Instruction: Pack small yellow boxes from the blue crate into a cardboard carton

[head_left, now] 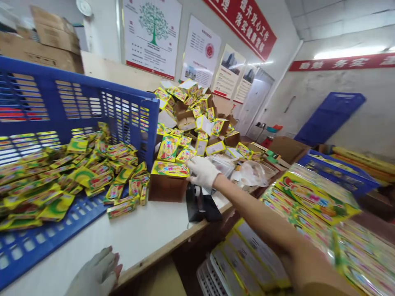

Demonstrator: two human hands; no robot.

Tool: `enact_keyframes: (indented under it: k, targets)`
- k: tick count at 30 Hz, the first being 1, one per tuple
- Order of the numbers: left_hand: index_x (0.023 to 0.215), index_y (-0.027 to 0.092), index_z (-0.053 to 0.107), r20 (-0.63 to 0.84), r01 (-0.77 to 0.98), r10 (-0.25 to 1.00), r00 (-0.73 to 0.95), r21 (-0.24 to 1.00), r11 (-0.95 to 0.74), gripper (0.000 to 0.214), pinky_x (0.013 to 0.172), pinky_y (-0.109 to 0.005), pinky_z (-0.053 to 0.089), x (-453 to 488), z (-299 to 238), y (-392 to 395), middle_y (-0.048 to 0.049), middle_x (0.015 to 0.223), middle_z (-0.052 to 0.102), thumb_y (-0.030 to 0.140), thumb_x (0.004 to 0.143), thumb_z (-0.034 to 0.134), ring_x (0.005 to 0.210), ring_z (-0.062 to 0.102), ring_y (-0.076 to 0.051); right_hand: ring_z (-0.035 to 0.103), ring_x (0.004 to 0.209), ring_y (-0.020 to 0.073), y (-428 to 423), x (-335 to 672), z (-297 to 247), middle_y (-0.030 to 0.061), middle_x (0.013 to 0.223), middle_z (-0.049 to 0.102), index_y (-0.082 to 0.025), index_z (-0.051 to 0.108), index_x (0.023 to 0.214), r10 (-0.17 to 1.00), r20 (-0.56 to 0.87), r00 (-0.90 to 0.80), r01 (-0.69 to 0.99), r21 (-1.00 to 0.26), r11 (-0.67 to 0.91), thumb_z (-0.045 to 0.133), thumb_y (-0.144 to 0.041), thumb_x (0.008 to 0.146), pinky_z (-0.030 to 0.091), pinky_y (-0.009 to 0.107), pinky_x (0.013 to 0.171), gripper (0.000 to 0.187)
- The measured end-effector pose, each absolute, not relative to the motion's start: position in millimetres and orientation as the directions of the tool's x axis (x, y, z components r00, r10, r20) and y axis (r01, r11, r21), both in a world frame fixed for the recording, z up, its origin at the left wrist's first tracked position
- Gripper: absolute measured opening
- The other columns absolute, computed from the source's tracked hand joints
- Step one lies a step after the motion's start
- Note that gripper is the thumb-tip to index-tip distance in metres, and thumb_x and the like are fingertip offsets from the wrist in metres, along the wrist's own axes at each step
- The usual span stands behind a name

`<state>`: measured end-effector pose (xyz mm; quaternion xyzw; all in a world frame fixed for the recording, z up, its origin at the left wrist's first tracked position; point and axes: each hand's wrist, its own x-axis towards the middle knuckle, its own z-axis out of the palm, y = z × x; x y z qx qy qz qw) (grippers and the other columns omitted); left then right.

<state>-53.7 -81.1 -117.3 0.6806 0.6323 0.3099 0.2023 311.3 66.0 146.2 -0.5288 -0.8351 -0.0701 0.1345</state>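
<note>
My right hand (204,172), in a white glove, reaches over the table to the right end of a carton with a yellow printed top and a brown front (169,189). Its fingers look extended and loosely bent; whether they touch the carton is unclear. Just below that hand lies a black object with a roll-like part (201,203), perhaps a tape dispenser. My left hand (96,272), also gloved with bare fingertips showing, hovers near the table's front edge, fingers out and holding nothing. Many small yellow-green printed boxes (92,172) fill a blue plastic crate (123,96) lying on its side.
A heap of printed cartons (197,119) rises at the back of the white table (145,232). Clear plastic bags (251,172) lie right of it. Wrapped printed packs (311,197) are stacked at right. Below stands a white basket (212,275) of boxes. A blue crate (342,168) sits farther back.
</note>
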Motion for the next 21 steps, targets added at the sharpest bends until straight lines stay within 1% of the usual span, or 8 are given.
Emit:
enact_keyframes:
  k: [2,6,9,11,13,16,18,21]
  targets:
    - [0.075,0.034,0.072,0.127,0.672,0.990,-0.054,0.738,-0.059,0.019,0.111,-0.042,0.043,-50.1,-110.1,-87.4,-0.0001,0.107,0.075,0.048,0.062,0.066,0.119,0.061,-0.031,0.054,0.117,0.0290,80.0,268.7,126.3,0.0125,0.125,0.061,-0.021,0.061,0.125,0.885,0.185,-0.428,0.903,0.045,0.427,0.077,-0.032,0.074,0.041,0.041,0.100,0.055]
    - [0.081,0.035,0.075,0.040,0.582,0.993,-0.110,0.813,0.032,0.025,0.114,-0.046,0.038,-46.1,-94.2,-94.9,-0.0030,0.114,0.073,0.051,0.063,0.068,0.124,0.058,-0.034,0.063,0.099,0.0256,98.7,250.9,131.1,0.0151,0.102,0.069,-0.012,0.067,0.111,0.965,0.083,-0.249,0.968,0.061,0.245,0.054,-0.007,0.087,0.046,0.037,0.089,0.027]
    - [0.100,0.030,0.074,-0.057,0.477,0.985,-0.163,0.869,0.129,0.041,0.118,-0.046,0.033,-43.5,-84.4,-96.6,-0.0042,0.128,0.067,0.055,0.069,0.065,0.129,0.054,-0.033,0.064,0.095,0.0262,96.7,267.5,151.4,0.0152,0.100,0.070,-0.013,0.067,0.106,0.972,0.091,-0.218,0.976,0.047,0.215,0.054,-0.009,0.086,0.047,0.035,0.085,0.025]
    - [0.109,0.027,0.070,-0.131,0.305,0.967,-0.217,0.932,0.195,0.049,0.116,-0.045,0.035,-40.1,-78.4,-94.6,-0.0057,0.130,0.066,0.058,0.073,0.063,0.129,0.054,-0.032,0.065,0.089,0.0241,85.2,275.3,156.1,0.0122,0.095,0.070,-0.014,0.068,0.100,0.971,0.079,-0.227,0.974,-0.001,0.228,0.053,-0.012,0.084,0.048,0.032,0.080,0.022]
    - [0.117,0.021,0.065,-0.200,0.042,0.942,-0.271,0.975,0.219,0.058,0.110,-0.043,0.043,-34.8,-71.8,-90.5,-0.0099,0.132,0.064,0.062,0.075,0.060,0.124,0.058,-0.030,0.064,0.079,0.0203,69.7,276.2,148.3,0.0082,0.083,0.069,-0.015,0.067,0.091,0.973,0.008,-0.230,0.952,-0.207,0.227,0.053,-0.012,0.080,0.048,0.027,0.071,0.017]
    - [0.130,0.014,0.053,-0.323,-0.321,0.906,-0.272,0.919,0.231,0.077,0.096,-0.042,0.052,-26.6,-59.4,-84.5,-0.0192,0.134,0.060,0.067,0.076,0.057,0.109,0.066,-0.029,0.061,0.063,0.0166,49.2,270.1,118.8,0.0041,0.070,0.066,-0.016,0.066,0.085,0.946,-0.229,-0.229,0.783,-0.621,0.040,0.055,-0.020,0.077,0.048,0.023,0.056,0.014]
    - [0.135,0.011,0.048,-0.392,-0.437,0.889,-0.239,0.861,0.262,0.077,0.087,-0.042,0.055,-23.6,-50.5,-82.5,-0.0224,0.132,0.059,0.064,0.080,0.055,0.099,0.068,-0.028,0.059,0.054,0.0150,41.9,265.3,97.9,0.0029,0.066,0.066,-0.016,0.066,0.086,0.897,-0.366,-0.249,0.670,-0.734,-0.113,0.056,-0.027,0.076,0.047,0.023,0.050,0.018]
    - [0.139,0.010,0.045,-0.458,-0.492,0.857,-0.237,0.817,0.300,0.064,0.081,-0.039,0.054,-24.5,-40.2,-82.3,-0.0228,0.131,0.059,0.051,0.091,0.044,0.092,0.069,-0.024,0.057,0.047,0.0122,38.2,258.8,81.8,0.0021,0.067,0.067,-0.016,0.065,0.089,0.850,-0.450,-0.275,0.560,-0.793,-0.239,0.057,-0.028,0.070,0.047,0.021,0.045,0.024]
